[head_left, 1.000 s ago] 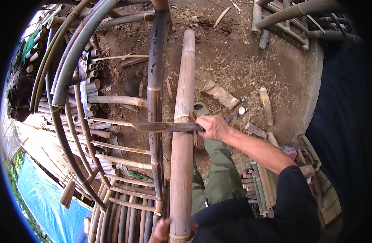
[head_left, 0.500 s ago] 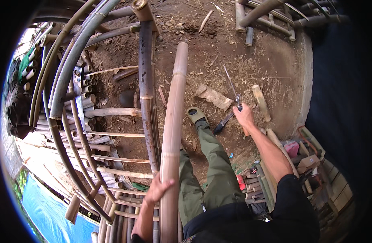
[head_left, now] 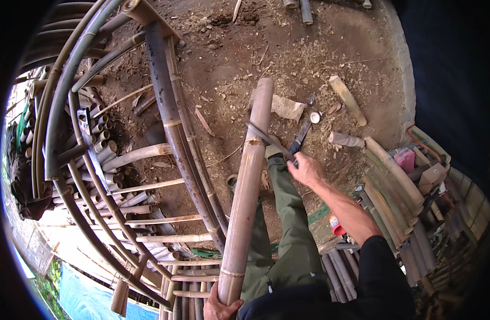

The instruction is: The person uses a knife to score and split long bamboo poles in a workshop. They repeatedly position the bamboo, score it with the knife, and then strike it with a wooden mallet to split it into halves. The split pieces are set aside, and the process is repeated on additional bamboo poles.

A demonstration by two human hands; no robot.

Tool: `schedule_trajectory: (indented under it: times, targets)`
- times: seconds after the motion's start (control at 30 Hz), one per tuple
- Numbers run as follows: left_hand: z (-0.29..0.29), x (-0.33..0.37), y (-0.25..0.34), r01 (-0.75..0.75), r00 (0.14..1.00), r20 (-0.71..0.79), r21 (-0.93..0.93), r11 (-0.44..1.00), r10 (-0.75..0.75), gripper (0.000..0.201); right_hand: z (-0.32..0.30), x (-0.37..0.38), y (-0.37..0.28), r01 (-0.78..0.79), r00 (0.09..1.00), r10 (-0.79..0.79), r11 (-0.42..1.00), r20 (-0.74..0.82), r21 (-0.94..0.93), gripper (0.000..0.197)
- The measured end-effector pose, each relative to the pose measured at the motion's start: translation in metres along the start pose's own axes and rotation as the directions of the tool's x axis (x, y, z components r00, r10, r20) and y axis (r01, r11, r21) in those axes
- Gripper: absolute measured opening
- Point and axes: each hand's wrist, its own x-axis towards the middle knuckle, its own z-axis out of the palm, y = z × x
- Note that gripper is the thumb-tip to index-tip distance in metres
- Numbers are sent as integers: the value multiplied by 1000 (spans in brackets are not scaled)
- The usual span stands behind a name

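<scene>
Right hand [head_left: 304, 168] grips a knife [head_left: 267, 140] against the bamboo pole [head_left: 246, 186] — left hand [head_left: 219, 308], half cut off, clasps its base.

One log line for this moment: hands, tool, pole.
left hand: grips near end of long tan bamboo pole | right hand: holds dark-bladed knife, blade against pole | surroundings: dirt ground with chips

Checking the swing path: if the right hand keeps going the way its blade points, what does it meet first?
The right hand aims its blade up-left at the bamboo pole. The edge seems already against the pole near a node, though depth is unclear.
</scene>
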Motion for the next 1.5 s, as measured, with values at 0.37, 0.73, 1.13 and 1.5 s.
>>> schedule_trajectory:
  times: [0.37, 0.73, 1.13, 1.5]
  targets:
    - [4, 48, 39, 268, 956, 68, 192, 944, -285, 104, 79, 72, 16, 294, 956, -293, 953, -29, 69, 21]
    - [8, 45, 40, 188, 981, -21, 288, 939, -190, 104, 53, 74, 10, 400, 890, -419, 907, 179, 132, 26]
    - [0, 49, 57, 281, 952, 78, 162, 946, -296, 107, 68, 95, 25, 291, 957, -291, 956, 5, 23, 27]
    - [1, 52, 4, -59, 989, 134, 27, 998, 55, 92, 63, 96, 15, 351, 931, -359, 929, 59, 122, 27]
